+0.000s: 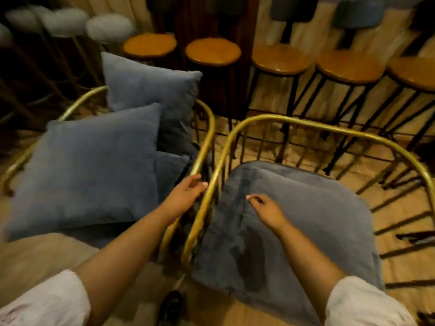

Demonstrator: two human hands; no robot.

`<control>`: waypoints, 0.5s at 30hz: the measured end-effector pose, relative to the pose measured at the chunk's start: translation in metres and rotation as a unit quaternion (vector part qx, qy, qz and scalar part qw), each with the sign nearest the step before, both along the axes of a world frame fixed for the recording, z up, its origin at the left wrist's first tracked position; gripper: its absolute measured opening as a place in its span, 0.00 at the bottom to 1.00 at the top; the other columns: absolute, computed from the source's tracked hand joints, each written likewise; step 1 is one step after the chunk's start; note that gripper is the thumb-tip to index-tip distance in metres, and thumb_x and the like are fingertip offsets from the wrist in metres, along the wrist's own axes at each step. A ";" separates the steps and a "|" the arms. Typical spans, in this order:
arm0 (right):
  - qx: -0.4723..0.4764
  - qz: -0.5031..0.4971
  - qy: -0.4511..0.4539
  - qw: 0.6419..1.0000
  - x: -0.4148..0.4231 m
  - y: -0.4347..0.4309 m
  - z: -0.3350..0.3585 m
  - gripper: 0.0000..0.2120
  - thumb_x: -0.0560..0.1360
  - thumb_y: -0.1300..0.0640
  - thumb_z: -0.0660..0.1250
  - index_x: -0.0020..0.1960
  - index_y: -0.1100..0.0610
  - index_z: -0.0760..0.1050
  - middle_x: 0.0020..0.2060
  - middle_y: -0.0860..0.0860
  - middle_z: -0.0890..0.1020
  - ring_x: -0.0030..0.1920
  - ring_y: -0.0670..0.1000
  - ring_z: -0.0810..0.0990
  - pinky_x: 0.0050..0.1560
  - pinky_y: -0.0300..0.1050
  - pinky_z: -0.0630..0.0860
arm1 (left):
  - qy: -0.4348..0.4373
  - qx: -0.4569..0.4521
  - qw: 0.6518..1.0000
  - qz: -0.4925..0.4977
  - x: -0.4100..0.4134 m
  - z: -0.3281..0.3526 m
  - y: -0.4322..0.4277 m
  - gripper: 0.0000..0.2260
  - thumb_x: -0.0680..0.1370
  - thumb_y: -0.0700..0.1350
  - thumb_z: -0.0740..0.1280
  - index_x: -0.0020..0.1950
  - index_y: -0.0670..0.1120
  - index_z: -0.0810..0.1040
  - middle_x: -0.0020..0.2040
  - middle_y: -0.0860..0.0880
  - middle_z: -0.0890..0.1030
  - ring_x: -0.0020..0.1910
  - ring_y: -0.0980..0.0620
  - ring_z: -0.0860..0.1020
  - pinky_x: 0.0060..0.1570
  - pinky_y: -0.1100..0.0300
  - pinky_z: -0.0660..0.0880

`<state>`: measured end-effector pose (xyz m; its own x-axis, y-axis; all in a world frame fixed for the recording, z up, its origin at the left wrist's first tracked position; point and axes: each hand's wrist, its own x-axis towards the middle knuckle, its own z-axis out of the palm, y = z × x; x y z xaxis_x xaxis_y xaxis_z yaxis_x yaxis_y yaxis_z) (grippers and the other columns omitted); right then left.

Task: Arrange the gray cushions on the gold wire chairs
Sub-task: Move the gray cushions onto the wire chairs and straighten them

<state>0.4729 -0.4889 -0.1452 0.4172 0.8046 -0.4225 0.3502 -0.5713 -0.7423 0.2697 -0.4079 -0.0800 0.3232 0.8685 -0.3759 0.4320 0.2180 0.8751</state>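
Two gold wire chairs stand side by side below me. The left chair (207, 137) holds a big gray cushion (94, 165) lying tilted in front, a second gray cushion (150, 85) upright behind it, and a third gray cushion (169, 170) wedged low at the right. The right chair (329, 127) carries a flat gray seat cushion (306, 222). My left hand (186, 194) hangs by the left chair's rim with fingers loosely curled, holding nothing. My right hand (266, 210) hovers over the seat cushion's left part, fingers half curled and empty.
Several round wooden stools (213, 51) on black legs line the back, from the middle to the right. Fluffy white stools (108, 28) stand at the back left. A beige surface (35, 260) lies at my lower left. The floor is wooden. A dark shoe (171, 307) shows at the bottom.
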 end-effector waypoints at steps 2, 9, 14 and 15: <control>0.035 0.030 0.010 0.999 -0.036 0.040 0.016 0.17 0.78 0.55 0.63 0.59 0.66 0.77 0.56 0.61 0.82 0.60 0.58 0.78 0.55 0.41 0.69 | 0.004 0.055 0.998 0.033 -0.046 0.017 0.026 0.19 0.79 0.44 0.64 0.69 0.42 0.70 0.64 0.43 0.77 0.59 0.50 0.75 0.60 0.54 0.70; 0.079 0.074 0.071 0.992 -0.174 0.182 0.047 0.24 0.76 0.51 0.67 0.68 0.61 0.69 0.59 0.57 0.77 0.59 0.54 0.75 0.55 0.40 0.67 | 0.045 0.099 0.979 0.174 -0.212 0.033 0.127 0.21 0.79 0.44 0.64 0.71 0.41 0.68 0.70 0.41 0.71 0.69 0.45 0.71 0.66 0.53 0.68; 0.072 0.073 0.111 0.989 -0.251 0.274 0.046 0.38 0.73 0.48 0.70 0.76 0.58 0.56 0.72 0.56 0.66 0.72 0.56 0.66 0.65 0.41 0.65 | 0.082 0.067 0.962 0.253 -0.307 0.017 0.213 0.26 0.79 0.46 0.64 0.75 0.40 0.63 0.74 0.40 0.66 0.71 0.41 0.68 0.67 0.51 0.66; 0.058 0.070 0.115 0.989 -0.261 0.289 0.041 0.43 0.71 0.44 0.71 0.77 0.55 0.52 0.75 0.55 0.61 0.74 0.57 0.63 0.70 0.46 0.63 | 0.085 0.051 0.961 0.257 -0.321 0.011 0.229 0.27 0.79 0.48 0.64 0.75 0.41 0.61 0.74 0.40 0.66 0.71 0.41 0.68 0.67 0.50 0.67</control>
